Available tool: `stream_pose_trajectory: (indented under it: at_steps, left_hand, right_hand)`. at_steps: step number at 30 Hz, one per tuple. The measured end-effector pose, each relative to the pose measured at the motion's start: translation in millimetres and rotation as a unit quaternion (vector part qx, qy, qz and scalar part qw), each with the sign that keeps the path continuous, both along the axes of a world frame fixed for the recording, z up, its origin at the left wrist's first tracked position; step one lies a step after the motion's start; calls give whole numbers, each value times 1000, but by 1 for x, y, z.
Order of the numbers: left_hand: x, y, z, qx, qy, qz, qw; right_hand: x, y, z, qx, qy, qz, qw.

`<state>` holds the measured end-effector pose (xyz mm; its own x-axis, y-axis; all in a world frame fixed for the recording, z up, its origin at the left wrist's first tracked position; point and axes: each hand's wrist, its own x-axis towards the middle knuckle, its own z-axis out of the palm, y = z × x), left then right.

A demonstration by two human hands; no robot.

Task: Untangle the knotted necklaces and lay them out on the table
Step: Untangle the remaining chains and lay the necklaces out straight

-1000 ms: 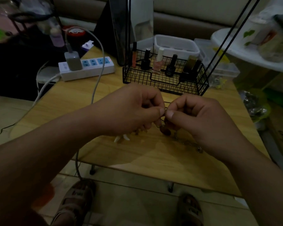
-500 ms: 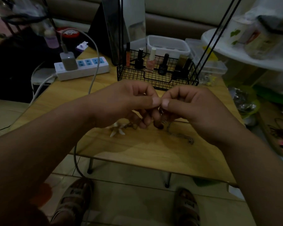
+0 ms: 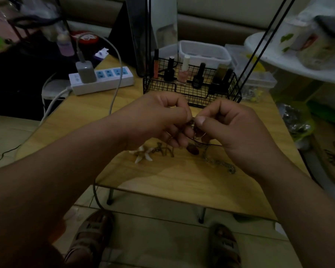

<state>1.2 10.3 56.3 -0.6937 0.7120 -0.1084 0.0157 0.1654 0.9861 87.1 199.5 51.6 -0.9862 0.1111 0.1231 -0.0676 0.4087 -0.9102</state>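
A tangle of thin necklaces hangs between my two hands above the wooden table. My left hand pinches the knot between thumb and forefinger. My right hand pinches the same knot from the other side, thumb tips nearly touching. Below them a dark oval pendant dangles, and a white-toothed pendant with a gold chain lies on the table. A silver chain trails right under my right wrist. The knot itself is mostly hidden by my fingers.
A black wire basket of nail polish bottles stands just behind my hands. A white power strip with a charger and cable lies at the back left. Plastic boxes sit behind the basket. The table's front edge is near my sandalled feet.
Both hands stay pinched on the knot and have shifted slightly. More of the gold chain and the white-toothed pendant shows beneath my left hand.
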Motion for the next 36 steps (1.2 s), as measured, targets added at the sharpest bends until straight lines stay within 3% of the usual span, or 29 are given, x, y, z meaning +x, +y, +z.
stream_pose_trajectory:
  at_steps: [6,12,18,24,31,36]
  left_hand:
    - [-3,1,-1,-2,-4,0,1000]
    - [-1,0,-3,-21,-7,-33,999]
    - [-2,-8,2,14,-43,-32,998]
    - [1,-5,-2,19,-36,8,999]
    - [-1,1,-8,8,59,89,994]
    - [0,5,-12,46,-21,108,993]
  right_hand:
    - [-3,5,4,-43,-46,38,997]
    - [-4,1,2,16,-39,44,998]
    - [-3,4,2,-66,-58,46,995]
    - [-5,1,-2,-84,-56,45,994]
    - [-8,-12,-10,-199,-96,7,975]
    - [-7,-19,-10,-209,-114,6,971]
